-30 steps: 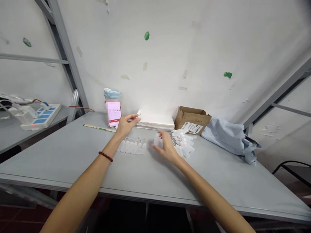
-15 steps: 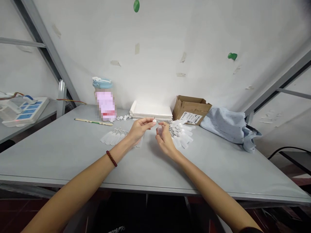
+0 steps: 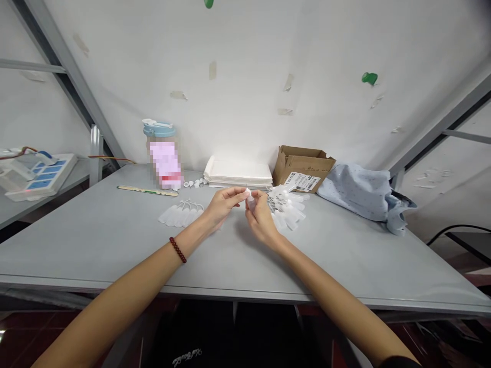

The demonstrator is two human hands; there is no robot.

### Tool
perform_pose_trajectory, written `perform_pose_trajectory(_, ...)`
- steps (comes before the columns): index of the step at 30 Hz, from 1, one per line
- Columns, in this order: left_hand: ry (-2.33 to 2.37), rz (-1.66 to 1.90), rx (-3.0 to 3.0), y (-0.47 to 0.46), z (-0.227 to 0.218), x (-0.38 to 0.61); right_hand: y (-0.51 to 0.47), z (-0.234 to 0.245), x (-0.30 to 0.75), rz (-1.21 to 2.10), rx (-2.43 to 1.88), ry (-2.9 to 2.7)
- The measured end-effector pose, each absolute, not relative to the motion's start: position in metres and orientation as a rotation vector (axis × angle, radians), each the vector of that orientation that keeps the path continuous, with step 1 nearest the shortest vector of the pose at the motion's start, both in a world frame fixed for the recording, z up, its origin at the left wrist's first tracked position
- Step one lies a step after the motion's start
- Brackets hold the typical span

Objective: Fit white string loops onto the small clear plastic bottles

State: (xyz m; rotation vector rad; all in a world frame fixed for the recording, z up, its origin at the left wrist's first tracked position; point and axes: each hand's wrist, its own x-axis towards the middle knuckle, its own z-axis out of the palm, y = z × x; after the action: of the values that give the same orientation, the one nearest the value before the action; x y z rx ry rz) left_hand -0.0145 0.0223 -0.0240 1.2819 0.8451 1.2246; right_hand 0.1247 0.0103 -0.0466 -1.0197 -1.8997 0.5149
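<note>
Near the middle of the table, my left hand [image 3: 222, 205] pinches a small white cap [image 3: 248, 192] between thumb and fingertips. My right hand [image 3: 263, 220] is closed around a small translucent bottle [image 3: 251, 204], held upright. The cap sits at the bottle's mouth; whether it is seated cannot be made out. Beyond my right hand lies a pile of translucent white pieces with thin white cords [image 3: 289, 210]. A neat row of similar corded pieces [image 3: 178, 215] lies to the left of my left hand.
Along the wall stand a blue-lidded cup [image 3: 160, 131], several small white caps [image 3: 196, 183], a stack of white paper [image 3: 238, 174], an open cardboard box [image 3: 307, 164] and a crumpled blue cloth [image 3: 355, 194]. A flat strip [image 3: 148, 191] lies at the left.
My left hand has moved slightly right and brought the cap onto the bottle's mouth; earlier the two were apart. The right hand has stayed nearly in place. The view has shifted slightly.
</note>
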Motion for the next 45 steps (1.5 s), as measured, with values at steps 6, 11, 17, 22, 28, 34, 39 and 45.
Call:
perform_pose_trajectory(6, 0.877, 1.232, 1.486, 0.023, -0.024, -0.018, 0.011, -0.046, 0.126, 0.572, -1.027, -1.884)
perform_pose_trajectory(11, 0.871, 1.206, 1.574, 0.025, -0.019, -0.024, 0.008, -0.039, 0.126, 0.583, -1.013, -1.838)
perform_pose_trajectory(17, 0.913, 1.131, 1.683, 0.024, -0.014, -0.028, 0.002, -0.032, 0.126, 0.692, -1.094, -1.736)
perform_pose_trajectory(22, 0.975, 1.095, 1.84, 0.021, -0.011, -0.028, 0.003, -0.031, 0.129, 0.895, -1.014, -1.644)
perform_pose_trajectory(28, 0.964, 1.093, 2.005, 0.02, -0.013, -0.026, 0.009, -0.033, 0.132, 1.079, -0.985, -1.554)
perform_pose_trajectory(34, 0.9, 1.06, 1.886, 0.018, -0.015, -0.022, 0.01, -0.034, 0.129, 1.164, -0.961, -1.503)
perform_pose_trajectory(39, 0.916, 1.099, 1.76, 0.018, -0.019, -0.018, 0.009, -0.034, 0.126, 1.169, -0.948, -1.481)
perform_pose_trajectory(45, 0.753, 1.031, 1.51, 0.024, -0.026, -0.021, 0.009, -0.032, 0.126, 1.286, -0.953, -1.356)
